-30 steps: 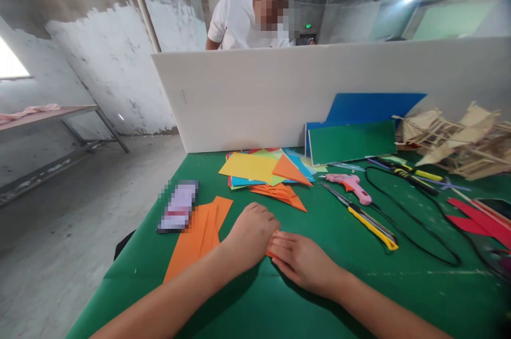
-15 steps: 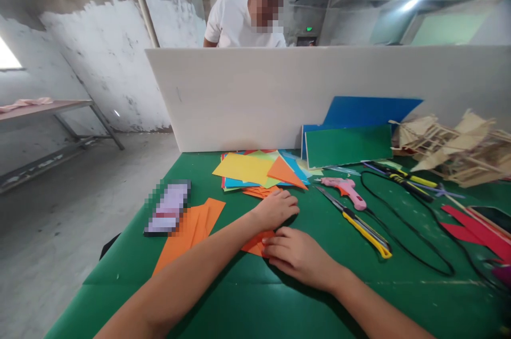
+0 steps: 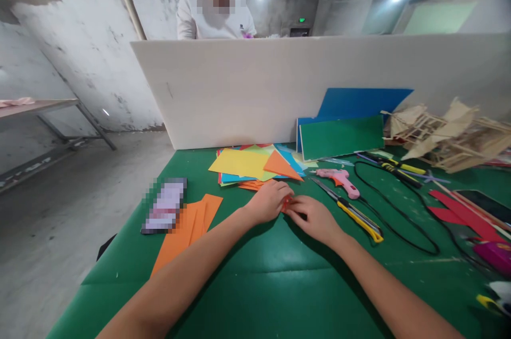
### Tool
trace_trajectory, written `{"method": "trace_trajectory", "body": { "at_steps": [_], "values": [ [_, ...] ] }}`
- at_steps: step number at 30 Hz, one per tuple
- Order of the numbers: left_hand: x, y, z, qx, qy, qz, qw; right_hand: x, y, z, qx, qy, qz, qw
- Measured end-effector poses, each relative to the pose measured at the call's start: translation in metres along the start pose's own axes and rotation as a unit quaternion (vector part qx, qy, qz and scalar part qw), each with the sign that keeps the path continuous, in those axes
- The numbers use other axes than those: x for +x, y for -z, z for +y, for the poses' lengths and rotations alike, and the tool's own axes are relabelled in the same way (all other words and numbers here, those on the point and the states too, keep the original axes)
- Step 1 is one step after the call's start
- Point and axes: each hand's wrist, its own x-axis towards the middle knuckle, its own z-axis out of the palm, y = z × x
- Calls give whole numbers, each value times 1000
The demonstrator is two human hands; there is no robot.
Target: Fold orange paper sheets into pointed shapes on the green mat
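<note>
My left hand [image 3: 268,201] and my right hand [image 3: 314,217] meet at the middle of the green table [image 3: 255,286]. Both are closed on a small folded orange paper piece [image 3: 286,204], of which only a sliver shows between the fingertips. Just beyond the hands lies a fan of coloured paper sheets [image 3: 251,164] with folded orange pieces at its near edge. A larger folded orange sheet [image 3: 187,230] lies to the left of my left forearm.
A phone [image 3: 164,206] lies left of centre. A pink glue gun [image 3: 338,178], a yellow utility knife [image 3: 351,211], a black cable [image 3: 399,206] and red paper strips [image 3: 463,214] lie right. A white board [image 3: 319,83], wooden model [image 3: 443,134], and a person behind.
Both hands slid away from me across the table toward the coloured sheets, carrying the orange piece with them. The view shifted, and the person behind the board now appears further left.
</note>
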Motion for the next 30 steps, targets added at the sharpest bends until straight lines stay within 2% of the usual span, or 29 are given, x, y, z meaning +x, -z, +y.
{"method": "trace_trajectory", "body": {
  "at_steps": [1,3,4,6,11,16,20,23,26,30],
  "values": [
    [-3,-3,1,-5,-2,2,1000,0,3,4,15,-18,15,1000],
    [-11,-7,5,-9,3,6,1000,0,8,13,22,-66,92,993],
    [-15,-9,7,-10,5,8,1000,1,9,18,9,-81,127,989],
    [-23,-10,14,-12,-2,9,1000,2,9,27,-41,-81,154,984],
    [-34,-13,30,15,-44,-16,999,4,-7,47,-149,-80,84,982],
    [-36,-16,38,92,0,-13,996,2,-19,58,-178,-87,52,979],
    [-38,-16,43,142,70,-2,987,2,-19,60,-170,-93,53,980],
    [-40,-17,48,159,114,-19,980,3,-17,58,-155,-101,65,981],
    [-43,-17,51,162,139,-33,976,4,-14,55,-133,-112,88,981],
    [-45,-15,50,139,144,-27,979,5,-11,50,-103,-111,114,982]
  ]
}}
